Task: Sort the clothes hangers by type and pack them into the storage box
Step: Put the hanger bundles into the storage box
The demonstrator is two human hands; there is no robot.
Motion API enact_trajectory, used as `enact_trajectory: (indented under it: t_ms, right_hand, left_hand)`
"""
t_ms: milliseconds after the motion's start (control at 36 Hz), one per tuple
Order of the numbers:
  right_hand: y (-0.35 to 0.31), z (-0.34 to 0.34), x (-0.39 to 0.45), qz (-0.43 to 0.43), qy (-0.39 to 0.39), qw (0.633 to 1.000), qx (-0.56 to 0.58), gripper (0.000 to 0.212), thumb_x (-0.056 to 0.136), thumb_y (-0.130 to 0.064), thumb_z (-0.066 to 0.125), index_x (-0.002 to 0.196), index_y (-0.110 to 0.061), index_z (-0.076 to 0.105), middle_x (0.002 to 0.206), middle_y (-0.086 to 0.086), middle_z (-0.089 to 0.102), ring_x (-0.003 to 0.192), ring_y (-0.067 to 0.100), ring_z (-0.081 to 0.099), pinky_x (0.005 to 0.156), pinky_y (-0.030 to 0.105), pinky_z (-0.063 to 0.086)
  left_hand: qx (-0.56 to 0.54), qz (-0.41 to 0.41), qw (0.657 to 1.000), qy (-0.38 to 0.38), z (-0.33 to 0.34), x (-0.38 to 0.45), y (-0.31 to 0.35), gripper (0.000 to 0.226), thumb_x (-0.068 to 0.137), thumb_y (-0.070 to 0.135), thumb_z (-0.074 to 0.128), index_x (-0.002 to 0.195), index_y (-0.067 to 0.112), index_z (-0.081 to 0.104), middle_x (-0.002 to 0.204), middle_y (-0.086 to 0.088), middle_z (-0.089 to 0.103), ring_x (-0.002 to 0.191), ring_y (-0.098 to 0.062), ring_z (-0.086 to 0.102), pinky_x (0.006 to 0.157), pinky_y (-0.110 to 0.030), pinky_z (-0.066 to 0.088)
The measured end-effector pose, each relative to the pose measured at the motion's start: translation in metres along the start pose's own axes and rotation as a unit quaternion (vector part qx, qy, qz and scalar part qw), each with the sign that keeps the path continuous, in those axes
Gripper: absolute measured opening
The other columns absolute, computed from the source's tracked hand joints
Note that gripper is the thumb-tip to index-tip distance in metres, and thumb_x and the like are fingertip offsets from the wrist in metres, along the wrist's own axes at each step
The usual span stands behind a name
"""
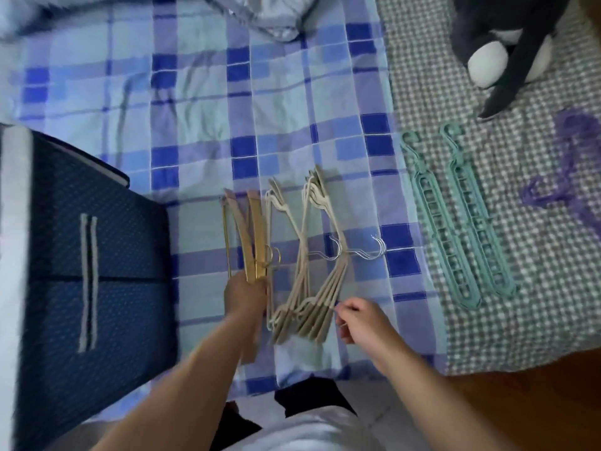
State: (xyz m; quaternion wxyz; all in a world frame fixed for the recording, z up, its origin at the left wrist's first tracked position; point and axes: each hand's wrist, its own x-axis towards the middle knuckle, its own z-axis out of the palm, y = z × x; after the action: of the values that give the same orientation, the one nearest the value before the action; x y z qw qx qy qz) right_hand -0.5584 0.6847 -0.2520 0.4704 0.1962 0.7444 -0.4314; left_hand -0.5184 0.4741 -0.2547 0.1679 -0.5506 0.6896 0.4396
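Wooden hangers (252, 236) with gold hooks lie on the checked bedsheet, and my left hand (245, 296) grips their near ends. To their right is a fanned stack of beige velvet hangers (312, 288) with silver hooks. My right hand (361, 320) hovers at the stack's near right corner, fingers loosely curled, holding nothing I can make out. Two teal multi-slot hangers (455, 219) lie side by side on the grey checked blanket. Purple hangers (566, 177) lie further right, blurred. The dark blue storage box (94, 255) stands at the left.
A dark plush toy (507, 43) with white patches sits at the far right on the grey blanket (536, 288). Crumpled grey bedding (270, 14) lies at the far edge. Wooden floor (520, 402) shows at the near right beside the bed.
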Motion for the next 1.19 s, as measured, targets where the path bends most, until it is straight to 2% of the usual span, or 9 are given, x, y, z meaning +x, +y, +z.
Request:
enact_trajectory:
  t_ms: [167, 278, 417, 583, 667, 944, 1028, 1083, 1194]
  right_hand:
    - [-0.007, 0.024, -0.003, 0.022, -0.049, 0.998, -0.022, 0.022, 0.097, -0.005, 0.047, 0.079, -0.009, 0.06, 0.059, 0.007, 0.056, 0.049, 0.018, 0.051, 0.052, 0.031, 0.046]
    - [-0.024, 0.041, 0.003, 0.024, -0.051, 0.998, -0.036, 0.024, 0.091, -0.004, 0.045, 0.077, -0.005, 0.064, 0.061, 0.014, 0.063, 0.051, 0.027, 0.058, 0.056, 0.04, 0.049]
    - [-0.062, 0.053, -0.001, 0.017, -0.027, 0.999, 0.002, 0.019, 0.097, -0.01, 0.049, 0.096, -0.004, 0.066, 0.072, 0.01, 0.069, 0.062, 0.024, 0.062, 0.059, 0.035, 0.048]
    - [-0.134, 0.075, -0.094, -0.114, -0.294, 0.947, 0.067, 0.024, 0.097, 0.003, 0.048, 0.114, -0.004, 0.065, 0.098, 0.01, 0.07, 0.089, 0.024, 0.066, 0.085, 0.039, 0.054]
    - [-0.155, 0.089, -0.141, -0.166, -0.365, 0.915, 0.033, 0.027, 0.096, 0.002, 0.052, 0.118, -0.01, 0.063, 0.098, 0.006, 0.069, 0.087, 0.02, 0.065, 0.077, 0.037, 0.052]
    - [-0.159, 0.104, -0.161, -0.215, -0.235, 0.943, -0.099, 0.022, 0.09, -0.043, 0.057, 0.11, -0.038, 0.066, 0.105, -0.003, 0.072, 0.104, 0.022, 0.068, 0.094, 0.049, 0.055]
    - [-0.142, 0.094, -0.142, -0.194, -0.202, 0.951, -0.132, 0.034, 0.086, -0.048, 0.059, 0.116, -0.034, 0.064, 0.11, -0.003, 0.072, 0.105, 0.02, 0.069, 0.099, 0.05, 0.053]
    - [-0.129, 0.077, -0.128, -0.171, -0.148, 0.966, -0.124, 0.031, 0.094, -0.032, 0.057, 0.123, -0.023, 0.062, 0.115, 0.002, 0.069, 0.106, 0.019, 0.067, 0.101, 0.047, 0.052]
    - [-0.088, 0.025, -0.099, -0.104, -0.02, 0.993, -0.057, 0.016, 0.098, -0.013, 0.048, 0.1, -0.019, 0.063, 0.096, 0.005, 0.07, 0.079, 0.017, 0.067, 0.089, 0.043, 0.057]
  left_hand:
    - [-0.103, 0.011, 0.993, -0.049, -0.072, -0.064, -0.018, 0.012, 0.102, 0.019, 0.06, 0.109, 0.025, 0.068, 0.09, -0.003, 0.076, 0.082, -0.021, 0.073, 0.064, -0.026, 0.057]
    - [-0.184, -0.012, 0.981, -0.064, -0.106, -0.095, -0.033, 0.012, 0.103, 0.011, 0.057, 0.11, 0.01, 0.066, 0.092, -0.012, 0.078, 0.084, -0.033, 0.075, 0.082, -0.046, 0.059]
    - [-0.211, -0.002, 0.975, -0.067, -0.127, -0.122, -0.032, 0.014, 0.104, 0.013, 0.055, 0.111, 0.009, 0.066, 0.096, -0.013, 0.077, 0.081, -0.03, 0.072, 0.082, -0.046, 0.057]
    - [-0.316, 0.046, 0.941, -0.111, -0.138, -0.143, -0.004, 0.018, 0.102, 0.005, 0.054, 0.113, 0.0, 0.067, 0.092, -0.012, 0.076, 0.08, -0.026, 0.068, 0.069, -0.027, 0.059]
    - [-0.38, 0.081, 0.906, -0.169, -0.155, -0.154, 0.012, 0.024, 0.1, 0.0, 0.053, 0.119, 0.0, 0.067, 0.103, -0.022, 0.075, 0.089, -0.03, 0.074, 0.077, -0.034, 0.061]
    - [-0.32, 0.085, 0.905, -0.268, -0.179, -0.14, 0.011, 0.024, 0.103, 0.006, 0.054, 0.123, -0.003, 0.064, 0.122, -0.04, 0.061, 0.116, -0.057, 0.059, 0.102, -0.065, 0.049]
    - [-0.249, 0.088, 0.938, -0.223, -0.16, -0.127, 0.014, 0.018, 0.102, -0.002, 0.052, 0.109, -0.002, 0.069, 0.093, -0.028, 0.072, 0.079, -0.03, 0.074, 0.074, -0.039, 0.063]
    - [-0.18, 0.082, 0.966, -0.169, -0.136, -0.11, 0.015, 0.021, 0.099, -0.007, 0.048, 0.095, 0.001, 0.066, 0.069, -0.013, 0.065, 0.051, -0.015, 0.062, 0.05, -0.026, 0.053]
    - [-0.059, 0.049, 0.993, -0.092, -0.08, -0.062, 0.013, 0.019, 0.103, 0.009, 0.05, 0.091, 0.001, 0.062, 0.074, -0.018, 0.066, 0.057, -0.024, 0.057, 0.046, -0.027, 0.047]
